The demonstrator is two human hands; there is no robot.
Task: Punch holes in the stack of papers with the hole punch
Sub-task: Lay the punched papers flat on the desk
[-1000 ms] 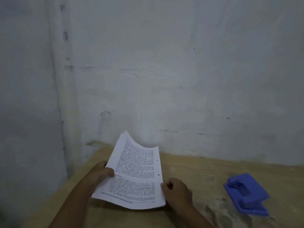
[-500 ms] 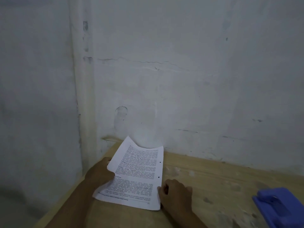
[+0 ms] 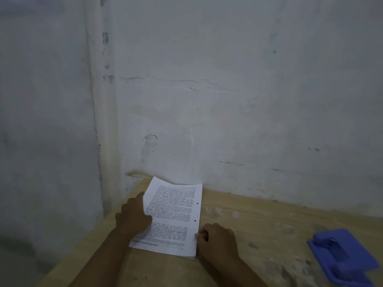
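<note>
Your left hand (image 3: 134,218) lies flat with its fingers spread on the left edge of the stack of papers (image 3: 174,216), pressing down and not gripping. The stack rests on the wooden table (image 3: 259,224), with two holes along its right side. At 3 o'clock of the stack, your right hand (image 3: 217,239) is curled and pinches its right edge. Further toward 3 o'clock, well apart, sits the blue hole punch (image 3: 342,255).

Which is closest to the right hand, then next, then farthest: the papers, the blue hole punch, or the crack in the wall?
From the right hand:
1. Stack of papers, touching it on its left.
2. Blue hole punch, off to the right on the table.
3. Wall crack, high above.
</note>
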